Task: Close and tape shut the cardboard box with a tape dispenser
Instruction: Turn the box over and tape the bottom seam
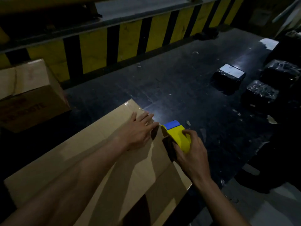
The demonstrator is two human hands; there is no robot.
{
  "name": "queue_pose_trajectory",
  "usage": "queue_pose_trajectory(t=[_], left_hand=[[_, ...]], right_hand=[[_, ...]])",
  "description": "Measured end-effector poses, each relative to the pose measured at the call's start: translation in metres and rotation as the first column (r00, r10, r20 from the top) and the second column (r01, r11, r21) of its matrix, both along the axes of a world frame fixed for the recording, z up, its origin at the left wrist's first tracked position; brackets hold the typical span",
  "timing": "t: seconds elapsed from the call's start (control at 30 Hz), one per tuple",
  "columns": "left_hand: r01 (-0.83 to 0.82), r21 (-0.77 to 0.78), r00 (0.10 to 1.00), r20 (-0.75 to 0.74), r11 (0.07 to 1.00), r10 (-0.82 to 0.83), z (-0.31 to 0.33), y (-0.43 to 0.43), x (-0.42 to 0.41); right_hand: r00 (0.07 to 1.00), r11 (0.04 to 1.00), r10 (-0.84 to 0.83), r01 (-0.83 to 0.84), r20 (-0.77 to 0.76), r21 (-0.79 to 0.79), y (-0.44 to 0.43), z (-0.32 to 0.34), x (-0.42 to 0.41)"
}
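The left hand [138, 131] presses flat on the closed box [91, 157], fingers straight, pinning the flaps. The right hand [190, 152] grips the dispenser [176, 134] at the box's far edge, probably to run tape.

Left hand [138, 130] flat on cardboard box [91, 160]; right hand [190, 150] grips yellow-blue tape dispenser [176, 134] at box edge.
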State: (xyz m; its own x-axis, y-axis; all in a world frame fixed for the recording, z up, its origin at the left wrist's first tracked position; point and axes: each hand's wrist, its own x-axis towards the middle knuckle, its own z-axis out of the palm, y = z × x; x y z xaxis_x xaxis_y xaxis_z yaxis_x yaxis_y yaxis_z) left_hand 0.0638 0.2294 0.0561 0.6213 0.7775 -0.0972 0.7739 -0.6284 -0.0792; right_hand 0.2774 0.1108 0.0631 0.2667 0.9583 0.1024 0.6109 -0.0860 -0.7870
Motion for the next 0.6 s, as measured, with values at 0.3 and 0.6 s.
queue_pose_trajectory(t=[0.3, 0.6], left_hand=[[-0.064, -0.139, 0.998, -0.025, 0.988, 0.061, -0.003, 0.047, 0.005], [-0.616, -0.216, 0.683, 0.332, 0.757, 0.651, -0.001, 0.037, -0.079]], right_hand=[[0.991, 0.997, 0.074, -0.072, 0.108, -0.021, 0.008, 0.005, -0.017], [0.964, 0.979, 0.166, -0.135, 0.208, -0.155, 0.036, 0.014, -0.019]])
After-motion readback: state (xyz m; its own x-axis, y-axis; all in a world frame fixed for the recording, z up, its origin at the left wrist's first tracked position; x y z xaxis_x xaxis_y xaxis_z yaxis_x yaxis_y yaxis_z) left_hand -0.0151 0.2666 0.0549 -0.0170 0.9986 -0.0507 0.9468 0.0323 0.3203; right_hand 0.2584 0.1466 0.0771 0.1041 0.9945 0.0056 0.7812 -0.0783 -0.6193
